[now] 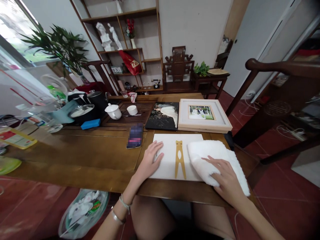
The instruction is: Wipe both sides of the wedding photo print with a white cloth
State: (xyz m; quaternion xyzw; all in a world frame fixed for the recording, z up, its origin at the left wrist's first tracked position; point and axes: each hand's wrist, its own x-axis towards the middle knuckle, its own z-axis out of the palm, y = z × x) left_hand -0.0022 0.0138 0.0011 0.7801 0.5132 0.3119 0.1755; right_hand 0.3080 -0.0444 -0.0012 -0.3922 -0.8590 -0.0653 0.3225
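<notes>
A white frame back (172, 153) with a gold stand strip lies face down near the front edge of the wooden table (87, 153). My left hand (150, 158) rests flat on its left side, fingers stretched out. My right hand (223, 175) presses down on a white folded cloth (212, 156) that covers the frame's right corner, fingers lying over the cloth.
A framed photo (203, 114) and a dark photo print (163, 116) lie behind the white frame. A phone (135, 135) lies to the left. Teapot, cups and pots stand on a tea tray (120, 115). A plastic bag (82, 211) sits on the floor.
</notes>
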